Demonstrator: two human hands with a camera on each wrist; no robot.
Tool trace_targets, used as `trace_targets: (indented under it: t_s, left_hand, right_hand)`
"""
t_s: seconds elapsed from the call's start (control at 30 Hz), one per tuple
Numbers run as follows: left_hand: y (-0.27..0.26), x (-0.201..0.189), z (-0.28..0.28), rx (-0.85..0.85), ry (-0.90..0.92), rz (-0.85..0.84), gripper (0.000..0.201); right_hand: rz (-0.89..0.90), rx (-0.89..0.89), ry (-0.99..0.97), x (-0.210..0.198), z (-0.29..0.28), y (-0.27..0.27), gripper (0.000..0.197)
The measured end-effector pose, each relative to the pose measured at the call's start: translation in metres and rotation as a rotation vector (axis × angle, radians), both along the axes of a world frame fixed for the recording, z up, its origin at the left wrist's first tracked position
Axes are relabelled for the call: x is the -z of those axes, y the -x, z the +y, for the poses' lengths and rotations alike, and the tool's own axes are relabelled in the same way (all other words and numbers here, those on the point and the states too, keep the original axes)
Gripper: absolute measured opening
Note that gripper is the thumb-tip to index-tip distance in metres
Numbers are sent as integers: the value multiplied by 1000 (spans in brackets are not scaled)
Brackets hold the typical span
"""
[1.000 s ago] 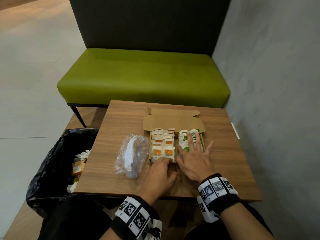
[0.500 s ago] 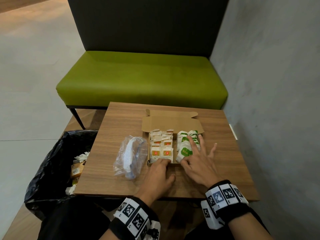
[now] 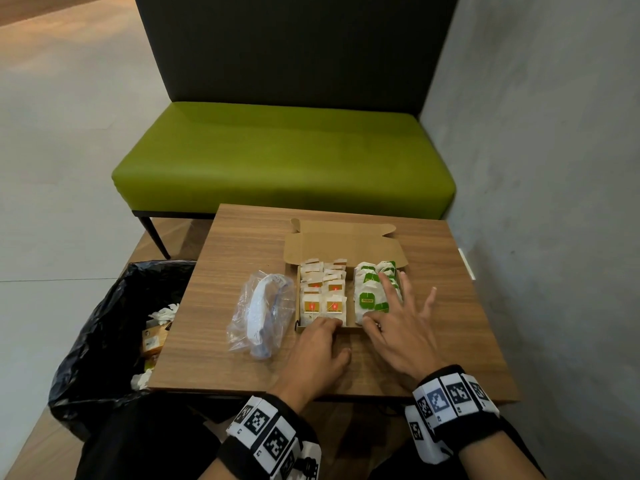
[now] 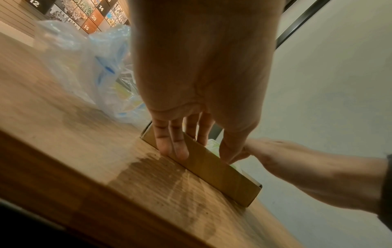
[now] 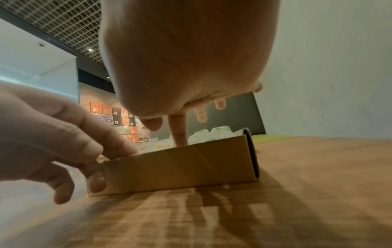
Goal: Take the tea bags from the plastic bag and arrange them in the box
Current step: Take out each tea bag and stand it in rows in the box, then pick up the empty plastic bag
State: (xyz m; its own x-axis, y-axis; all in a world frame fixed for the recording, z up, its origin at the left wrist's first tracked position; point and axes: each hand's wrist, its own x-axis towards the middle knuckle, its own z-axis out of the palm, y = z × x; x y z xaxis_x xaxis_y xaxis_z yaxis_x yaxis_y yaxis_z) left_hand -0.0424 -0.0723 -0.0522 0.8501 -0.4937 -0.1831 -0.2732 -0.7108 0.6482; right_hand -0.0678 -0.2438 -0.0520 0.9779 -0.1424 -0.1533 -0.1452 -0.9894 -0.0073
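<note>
A brown cardboard box (image 3: 346,242) lies with its lid folded back on the wooden table (image 3: 443,341). Orange-label tea bags (image 3: 323,292) fill its left half and green-label tea bags (image 3: 367,294) its right half. My left hand (image 3: 323,336) grips the box's near wall (image 5: 180,167), with the index tip on the rim and the thumb against the outside. My right hand (image 3: 398,320) hovers spread over the green tea bags, its index finger (image 5: 179,132) touching them. The crumpled clear plastic bag (image 3: 259,311) lies just left of the box; its contents are unclear.
A bin lined with a black bag (image 3: 97,323) stands at the table's left edge, with rubbish in it. A green bench (image 3: 284,161) with a dark back stands beyond the table. A grey wall (image 3: 554,202) runs close along the right.
My right hand drew back from lying flat on the green tea bags toward the box's near edge, fingers now spread. The left hand stayed on the near wall.
</note>
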Motion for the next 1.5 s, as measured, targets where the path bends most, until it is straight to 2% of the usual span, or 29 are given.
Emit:
trace_targets:
  t_s: [0.1, 0.23, 0.33, 0.4, 0.5, 0.57, 0.63, 0.67, 0.7, 0.77, 0.83, 0.97, 1.07, 1.13, 1.27, 1.33, 1.43, 1.5]
  left_hand:
    - [0, 2, 0, 0, 4, -3, 56]
    - [1, 3, 1, 6, 14, -18, 57]
    - [1, 2, 2, 10, 19, -3, 59]
    - [4, -2, 4, 13, 41, -34, 58]
    - [7, -18, 13, -22, 140, -149, 43]
    - [7, -34, 25, -96, 180, -319, 31]
    - [1, -42, 39, -226, 112, -564, 25]
    - [-4, -44, 46, -299, 28, -622, 27]
    - [-10, -45, 52, -359, -76, -599, 32]
    - [-21, -42, 62, -419, -259, -436, 45]
    - [-27, -37, 72, -423, -321, -318, 49]
    - [-35, -34, 105, -503, -131, -277, 42]
    - [-36, -39, 136, -569, -32, -368, 38]
    - [-30, -45, 149, -550, 98, -417, 36]
    - [-12, -59, 153, -440, 335, -503, 33]
    - [-4, -63, 150, -382, 409, -540, 33]
    - [4, -63, 140, -306, 493, -553, 34]
    - [8, -63, 132, -297, 575, -479, 36]
  right_hand:
    - [-51, 18, -15, -5, 1, 2, 68]
    - [19, 47, 36, -5, -3, 4, 77]
    - [36, 92, 4, -7, -7, 8, 62]
    - [0, 120, -40, -9, -9, 12, 59]
    - [-65, 156, -110, -13, -6, 16, 46]
    - [-81, 152, -136, -14, -2, 17, 35]
    - [-82, 156, -162, -13, 4, 18, 33]
    - [-87, 160, -178, -13, 8, 18, 32]
    - [-94, 164, -194, -13, 12, 18, 30]
    - [-109, 169, -220, -11, 21, 20, 27]
    - [-128, 152, -240, -8, 30, 21, 28]
    - [-189, 97, -286, -2, 48, 27, 28]
    - [-359, 9, -395, 4, 61, 31, 29]
    - [-446, -71, -529, -2, 71, 31, 40]
    - [-401, -180, -821, -27, 88, 26, 82]
    - [-422, -201, -911, -35, 92, 22, 91]
    - [-469, -224, -940, -40, 93, 22, 89]
    - [-498, -217, -963, -40, 93, 25, 81]
